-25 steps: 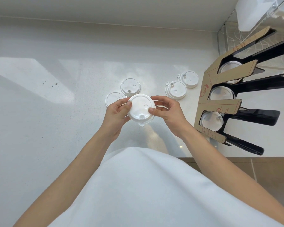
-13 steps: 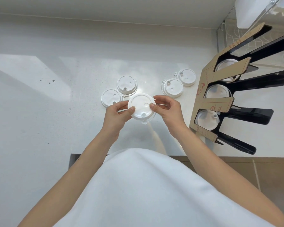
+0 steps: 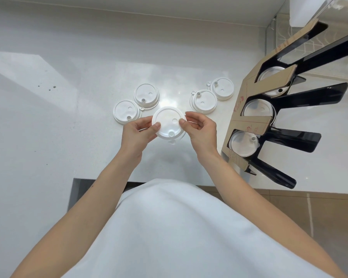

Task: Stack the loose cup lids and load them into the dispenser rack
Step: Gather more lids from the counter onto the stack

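A small stack of white cup lids (image 3: 167,124) is held above the white counter between both hands. My left hand (image 3: 138,132) grips its left rim, and my right hand (image 3: 201,128) pinches its right rim. Loose white lids lie behind on the counter: one (image 3: 126,112) at the left, another (image 3: 146,95) beside it, and two more (image 3: 203,101) (image 3: 222,88) toward the right. The black and tan dispenser rack (image 3: 247,125) stands at the right, with white lids (image 3: 243,142) showing in its three slots.
The white counter (image 3: 58,127) ends at a front edge just below my forearms, with tan floor to the lower right. A glass-sided case (image 3: 289,37) stands behind the rack at the far right. My white garment fills the bottom of the view.
The held lids have been turned slightly between my fingers and sit a little farther from my body. The view has shifted, so the rack appears nearer the centre.
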Motion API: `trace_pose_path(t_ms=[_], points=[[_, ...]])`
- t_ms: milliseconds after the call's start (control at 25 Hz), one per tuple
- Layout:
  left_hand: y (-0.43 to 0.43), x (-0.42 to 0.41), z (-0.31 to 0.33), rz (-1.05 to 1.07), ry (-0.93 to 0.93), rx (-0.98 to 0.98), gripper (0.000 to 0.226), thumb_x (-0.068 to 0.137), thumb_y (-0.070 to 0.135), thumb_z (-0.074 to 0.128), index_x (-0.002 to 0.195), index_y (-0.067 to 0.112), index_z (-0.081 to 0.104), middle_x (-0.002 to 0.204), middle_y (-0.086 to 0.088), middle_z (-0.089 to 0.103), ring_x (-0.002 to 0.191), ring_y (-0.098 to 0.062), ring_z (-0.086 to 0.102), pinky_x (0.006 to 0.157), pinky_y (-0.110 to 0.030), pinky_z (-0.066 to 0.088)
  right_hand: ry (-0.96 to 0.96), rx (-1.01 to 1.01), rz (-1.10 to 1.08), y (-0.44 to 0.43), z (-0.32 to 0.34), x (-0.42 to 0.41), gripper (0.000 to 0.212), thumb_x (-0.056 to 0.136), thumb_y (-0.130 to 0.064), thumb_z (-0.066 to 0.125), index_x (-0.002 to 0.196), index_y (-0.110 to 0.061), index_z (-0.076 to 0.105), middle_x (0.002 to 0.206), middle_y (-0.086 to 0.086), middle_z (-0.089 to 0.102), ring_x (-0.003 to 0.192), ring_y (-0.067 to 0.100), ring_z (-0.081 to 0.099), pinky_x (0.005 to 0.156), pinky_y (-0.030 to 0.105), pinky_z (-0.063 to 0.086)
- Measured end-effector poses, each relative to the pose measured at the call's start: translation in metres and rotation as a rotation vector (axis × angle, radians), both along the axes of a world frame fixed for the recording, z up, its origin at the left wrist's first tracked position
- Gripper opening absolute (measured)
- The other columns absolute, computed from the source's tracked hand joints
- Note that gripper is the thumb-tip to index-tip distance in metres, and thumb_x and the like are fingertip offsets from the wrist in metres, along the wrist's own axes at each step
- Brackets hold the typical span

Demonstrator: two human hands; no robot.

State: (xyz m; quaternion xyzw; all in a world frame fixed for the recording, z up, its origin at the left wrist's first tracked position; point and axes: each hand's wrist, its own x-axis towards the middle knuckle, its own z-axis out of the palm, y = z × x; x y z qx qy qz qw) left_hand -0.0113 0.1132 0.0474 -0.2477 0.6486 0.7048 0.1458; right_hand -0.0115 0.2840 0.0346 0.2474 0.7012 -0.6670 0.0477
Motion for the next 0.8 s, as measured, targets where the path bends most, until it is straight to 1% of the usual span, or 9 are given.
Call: trace_pose_path(t_ms=[80, 160, 240, 320, 400, 480, 600, 680, 800], points=[[-0.007, -0.004, -0.002, 0.011, -0.021, 0.021, 0.024, 0.091, 0.002, 0.071, 0.115, 0.001, 0.071, 0.106, -0.012, 0.074, 0.098, -0.019, 0.071, 0.095, -0.034, 0.059, -0.001, -0.006, -0.010, -0.006, -0.001, -0.004, 0.029, 0.086, -0.019, 0.075, 0.115, -0.017, 0.068, 0.108, 0.000, 0.072, 0.100, 0.014, 0.068, 0.091, 0.027, 0.054], [-0.017, -0.008, -0.003, 0.002, -0.043, 0.034, 0.023, 0.091, 0.003, 0.071, 0.114, 0.002, 0.072, 0.107, -0.014, 0.073, 0.098, -0.019, 0.071, 0.097, -0.036, 0.059, -0.018, 0.018, -0.037, -0.010, 0.000, -0.011, 0.029, 0.088, -0.023, 0.072, 0.116, -0.021, 0.065, 0.110, 0.000, 0.070, 0.100, 0.014, 0.067, 0.091, 0.030, 0.054], [-0.031, -0.016, -0.004, -0.014, -0.064, 0.039, 0.027, 0.090, 0.003, 0.071, 0.117, 0.000, 0.071, 0.112, -0.017, 0.073, 0.099, -0.020, 0.071, 0.097, -0.037, 0.059, -0.061, 0.061, -0.076, -0.014, 0.001, -0.021, 0.036, 0.088, -0.026, 0.072, 0.122, -0.022, 0.060, 0.113, -0.002, 0.064, 0.102, 0.014, 0.064, 0.086, 0.028, 0.051], [-0.041, -0.022, -0.006, -0.023, -0.080, 0.048, 0.030, 0.090, 0.001, 0.071, 0.120, -0.002, 0.070, 0.112, -0.017, 0.072, 0.098, -0.020, 0.071, 0.097, -0.037, 0.059, -0.117, 0.112, -0.133, -0.013, 0.000, -0.033, 0.045, 0.089, -0.026, 0.070, 0.130, -0.020, 0.054, 0.116, -0.002, 0.059, 0.106, 0.015, 0.060, 0.083, 0.025, 0.045], [-0.048, -0.026, -0.007, -0.033, -0.086, 0.046, 0.032, 0.089, 0.000, 0.071, 0.121, -0.002, 0.069, 0.113, -0.017, 0.072, 0.098, -0.020, 0.071, 0.097, -0.037, 0.059, -0.170, 0.146, -0.210, -0.012, -0.005, -0.046, 0.050, 0.088, -0.024, 0.070, 0.134, -0.018, 0.049, 0.123, 0.001, 0.056, 0.107, 0.016, 0.057, 0.084, 0.025, 0.042], [-0.054, -0.027, -0.008, -0.036, -0.085, 0.038, 0.030, 0.089, 0.001, 0.071, 0.119, 0.000, 0.070, 0.110, -0.015, 0.072, 0.096, -0.019, 0.071, 0.096, -0.036, 0.059, -0.217, 0.194, -0.269, -0.009, -0.014, -0.057, 0.057, 0.087, -0.025, 0.071, 0.137, -0.017, 0.045, 0.130, 0.004, 0.052, 0.112, 0.019, 0.055, 0.089, 0.028, 0.042], [-0.062, -0.029, -0.009, -0.029, -0.091, 0.057, 0.027, 0.089, 0.001, 0.072, 0.116, 0.003, 0.071, 0.106, -0.010, 0.073, 0.093, -0.016, 0.071, 0.096, -0.035, 0.059, -0.284, 0.346, -0.242, -0.003, -0.029, -0.074, 0.068, 0.085, -0.030, 0.070, 0.142, -0.013, 0.037, 0.140, 0.008, 0.040, 0.127, 0.026, 0.047, 0.097, 0.033, 0.042], [-0.065, -0.033, -0.011, -0.016, -0.097, 0.065, 0.027, 0.089, 0.002, 0.072, 0.116, 0.004, 0.070, 0.107, -0.011, 0.072, 0.093, -0.015, 0.071, 0.097, -0.036, 0.059, -0.331, 0.457, -0.194, 0.002, -0.035, -0.085, 0.074, 0.084, -0.034, 0.071, 0.143, -0.011, 0.033, 0.142, 0.011, 0.035, 0.130, 0.031, 0.041, 0.099, 0.038, 0.042], [-0.067, -0.042, -0.016, 0.004, -0.107, 0.068, 0.036, 0.088, 0.003, 0.074, 0.123, 0.000, 0.068, 0.122, -0.018, 0.070, 0.101, -0.018, 0.071, 0.096, -0.036, 0.059, -0.384, 0.595, -0.141, 0.008, -0.041, -0.098, 0.080, 0.080, -0.039, 0.075, 0.141, -0.010, 0.033, 0.140, 0.013, 0.035, 0.130, 0.033, 0.038, 0.089, 0.036, 0.040]])
